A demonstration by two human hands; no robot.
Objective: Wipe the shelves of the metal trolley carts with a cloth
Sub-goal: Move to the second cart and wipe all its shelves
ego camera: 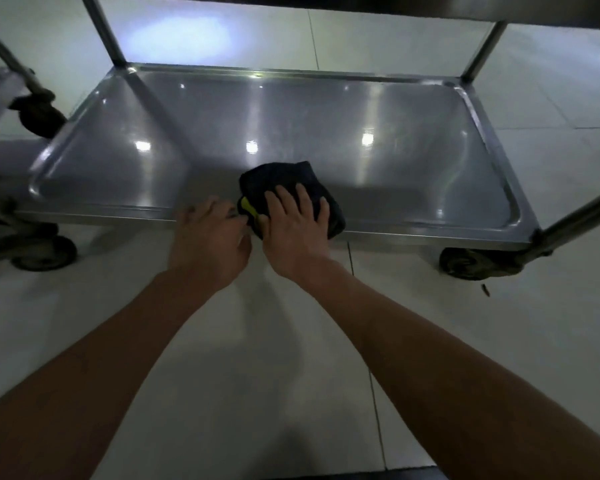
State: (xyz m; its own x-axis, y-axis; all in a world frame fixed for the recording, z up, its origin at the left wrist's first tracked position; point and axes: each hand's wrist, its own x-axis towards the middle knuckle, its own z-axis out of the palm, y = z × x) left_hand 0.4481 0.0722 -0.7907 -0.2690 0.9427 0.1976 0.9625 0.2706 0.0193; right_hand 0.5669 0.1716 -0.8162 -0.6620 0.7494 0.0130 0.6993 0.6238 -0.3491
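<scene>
Cloth [291, 188], dark and bunched, under right hand [293, 223] on glossy steel shelf [326, 116].

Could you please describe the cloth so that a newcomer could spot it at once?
Find the bottom shelf of the steel trolley. At the middle of its near edge, the right hand presses flat on the cloth. It is a dark bundle with a bright yellow patch, the only soft thing there.

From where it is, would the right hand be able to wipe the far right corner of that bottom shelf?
Probably yes. The right hand presses the cloth flat at the near rim of the bottom shelf, and nothing lies between it and that corner. The upper shelf overhead may force a low reach.
</scene>
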